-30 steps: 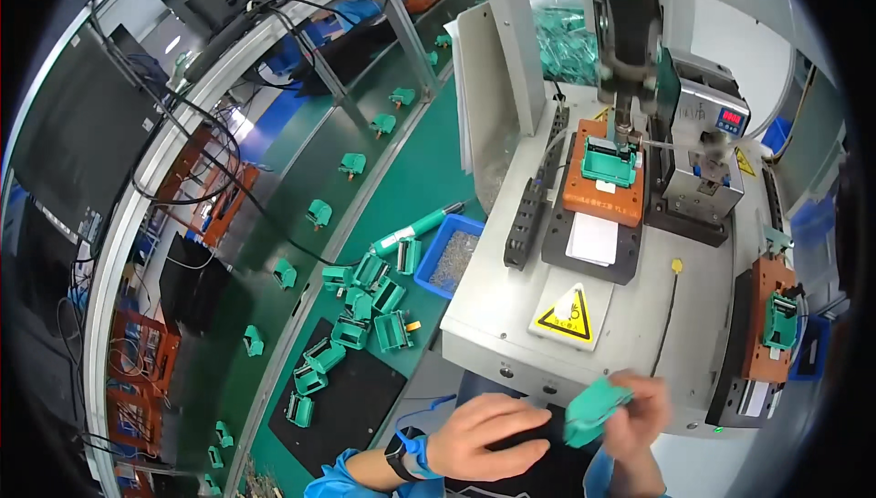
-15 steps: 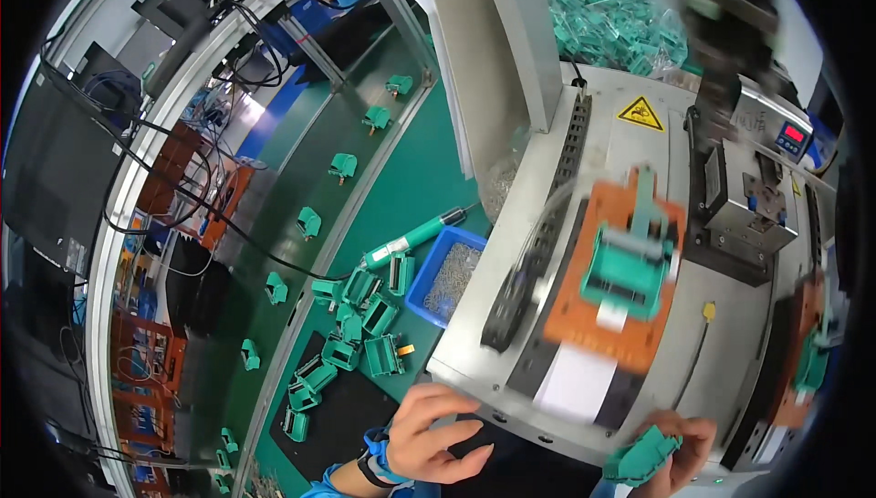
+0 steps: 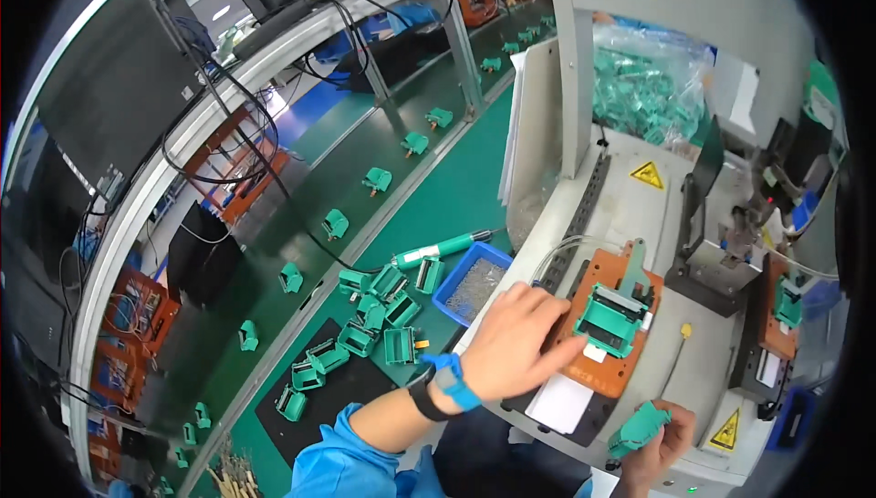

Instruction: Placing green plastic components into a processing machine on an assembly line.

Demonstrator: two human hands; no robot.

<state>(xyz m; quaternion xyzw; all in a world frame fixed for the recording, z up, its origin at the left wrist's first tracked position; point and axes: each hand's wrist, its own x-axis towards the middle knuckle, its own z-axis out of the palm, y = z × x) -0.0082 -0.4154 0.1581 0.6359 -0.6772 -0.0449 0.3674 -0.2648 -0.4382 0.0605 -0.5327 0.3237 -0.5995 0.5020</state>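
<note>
My left hand (image 3: 516, 341) reaches over the machine bed with its fingers apart. Its fingertips come up to the orange fixture plate (image 3: 598, 372), at the lower left of a green plastic housing (image 3: 610, 320) seated there; I cannot tell whether they touch. A grey lever arm (image 3: 633, 265) stands at the plate's far end. At the machine's front edge, my right hand (image 3: 671, 448) grips another green plastic housing (image 3: 639, 427) between thumb and fingers. Some of that hand's fingers are hidden behind the part.
Several loose green housings (image 3: 370, 313) lie on the green bench, beside a blue bin (image 3: 446, 297) of small metal pins and a green electric screwdriver (image 3: 443, 248). A conveyor (image 3: 301, 315) carries spaced housings on the left. A second orange fixture (image 3: 776, 315) stands right of a metal block (image 3: 721, 256).
My left hand has moved up and right, from the machine's front edge to the orange fixture. My right hand still holds its housing. The fixture sits farther from the metal press head, and the view has shifted.
</note>
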